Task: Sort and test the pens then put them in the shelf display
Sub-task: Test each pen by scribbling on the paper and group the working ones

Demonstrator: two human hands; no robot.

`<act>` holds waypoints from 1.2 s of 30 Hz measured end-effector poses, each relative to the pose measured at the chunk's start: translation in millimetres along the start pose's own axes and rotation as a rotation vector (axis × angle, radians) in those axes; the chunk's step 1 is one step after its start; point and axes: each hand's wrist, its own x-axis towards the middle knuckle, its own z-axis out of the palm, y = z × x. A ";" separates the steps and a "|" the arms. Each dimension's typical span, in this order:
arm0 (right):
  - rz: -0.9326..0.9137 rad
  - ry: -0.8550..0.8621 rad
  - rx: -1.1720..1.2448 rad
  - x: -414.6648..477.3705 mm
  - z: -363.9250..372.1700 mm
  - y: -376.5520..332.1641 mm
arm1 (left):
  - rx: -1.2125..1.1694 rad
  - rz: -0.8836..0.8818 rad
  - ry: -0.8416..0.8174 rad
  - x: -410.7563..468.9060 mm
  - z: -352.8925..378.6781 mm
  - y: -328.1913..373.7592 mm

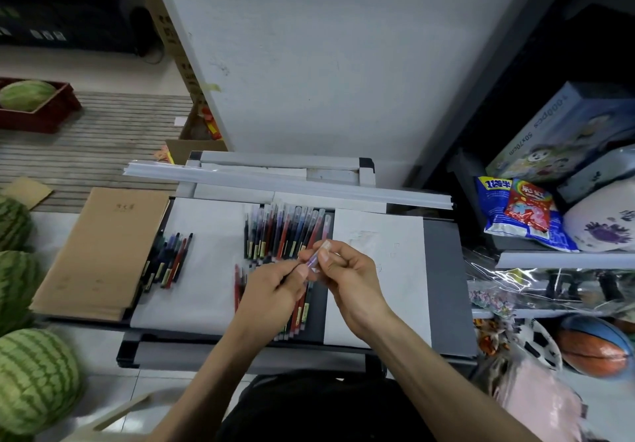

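left hand [275,283]: fingers curled, pinching near end of pen [313,260] | right hand [347,270]: thumb and forefinger pinching its far end (clear cap) | pen: held over mid-tray [443,287], just near of pen row [285,232] | pen bunch [170,259]: left, beside notebook [103,252]

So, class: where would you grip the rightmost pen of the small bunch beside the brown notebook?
Probably mid-barrel, from above and the right: the rightmost pen lies flat on the paper, neighbours crowd its left, its right side is free.
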 end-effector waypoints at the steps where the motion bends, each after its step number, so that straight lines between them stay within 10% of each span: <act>1: 0.009 0.007 0.015 1.5 0.4 0.5 | -0.086 -0.046 -0.011 1.5 1.5 1.4; 9: 0.044 0.009 -0.219 31.1 -13.7 -5.8 | -0.267 -0.243 -0.103 28.5 -0.5 -8.6; 18: -0.088 0.214 -1.567 54.8 -78.2 26.3 | 0.347 -0.172 0.246 105.4 -33.3 -60.6; 36: 0.055 0.208 -1.790 60.4 -67.5 51.4 | 0.457 -0.118 0.198 154.0 -43.7 -93.6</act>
